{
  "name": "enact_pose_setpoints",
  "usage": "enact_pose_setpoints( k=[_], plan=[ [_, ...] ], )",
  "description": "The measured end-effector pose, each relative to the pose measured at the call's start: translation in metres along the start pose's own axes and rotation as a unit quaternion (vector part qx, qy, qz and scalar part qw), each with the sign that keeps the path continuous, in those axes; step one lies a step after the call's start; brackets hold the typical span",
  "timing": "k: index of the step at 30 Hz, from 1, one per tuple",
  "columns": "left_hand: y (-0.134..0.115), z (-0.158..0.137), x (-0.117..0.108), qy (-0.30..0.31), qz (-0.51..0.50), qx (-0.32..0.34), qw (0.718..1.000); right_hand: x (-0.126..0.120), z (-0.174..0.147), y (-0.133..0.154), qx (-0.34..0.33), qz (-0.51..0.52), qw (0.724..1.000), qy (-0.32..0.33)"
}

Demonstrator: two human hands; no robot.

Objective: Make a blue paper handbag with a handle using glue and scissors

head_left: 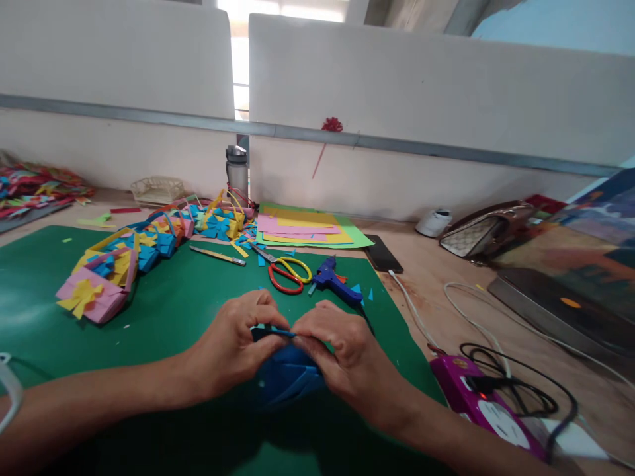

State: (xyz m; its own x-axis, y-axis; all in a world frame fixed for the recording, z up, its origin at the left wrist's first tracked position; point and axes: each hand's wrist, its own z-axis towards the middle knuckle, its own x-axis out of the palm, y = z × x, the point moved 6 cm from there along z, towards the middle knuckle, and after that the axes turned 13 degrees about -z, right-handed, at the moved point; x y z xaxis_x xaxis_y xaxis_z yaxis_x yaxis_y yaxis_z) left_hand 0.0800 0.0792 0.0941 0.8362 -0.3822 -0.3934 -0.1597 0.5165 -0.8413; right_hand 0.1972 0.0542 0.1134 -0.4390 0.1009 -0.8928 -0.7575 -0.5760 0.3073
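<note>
A folded blue paper piece point(290, 378) hangs between my hands above the green cutting mat point(163, 330). My left hand point(248, 334) pinches its upper edge between thumb and fingers. From the other side my right hand point(342, 344) pinches the same edge, the fingertips of both hands nearly meeting. Part of the paper is hidden behind my fingers. Just beyond my hands lie scissors point(285, 272) with red and yellow handles and a blue glue gun point(337, 281). A craft knife point(218, 256) rests farther left.
Several small paper baskets point(106, 284) with bows line the left side. Coloured paper sheets point(307, 228) are stacked at the back, beside a phone point(384, 253) and a bottle point(237, 173). A purple power strip point(486, 403) with cables sits at right, near a bag point(486, 231).
</note>
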Motion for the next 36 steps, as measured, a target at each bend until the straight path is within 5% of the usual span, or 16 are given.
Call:
enact_pose_setpoints(
  k=[8, 15, 29, 36],
  plan=[
    [-0.007, 0.009, 0.003, 0.016, 0.001, 0.014, 1.000, -0.007, 0.000, -0.001, 0.007, 0.010, 0.998, -0.060],
    [-0.003, 0.010, 0.006, 0.020, -0.031, 0.021, 0.999, -0.004, 0.000, 0.001, -0.070, -0.032, 0.992, -0.105],
    [-0.005, 0.012, 0.006, 0.049, -0.031, 0.031, 0.998, -0.003, -0.002, -0.003, -0.040, -0.075, 0.995, -0.052],
    [0.000, 0.013, 0.009, 0.059, -0.003, -0.015, 0.998, 0.001, -0.001, -0.005, -0.033, -0.096, 0.994, -0.042]
  ],
)
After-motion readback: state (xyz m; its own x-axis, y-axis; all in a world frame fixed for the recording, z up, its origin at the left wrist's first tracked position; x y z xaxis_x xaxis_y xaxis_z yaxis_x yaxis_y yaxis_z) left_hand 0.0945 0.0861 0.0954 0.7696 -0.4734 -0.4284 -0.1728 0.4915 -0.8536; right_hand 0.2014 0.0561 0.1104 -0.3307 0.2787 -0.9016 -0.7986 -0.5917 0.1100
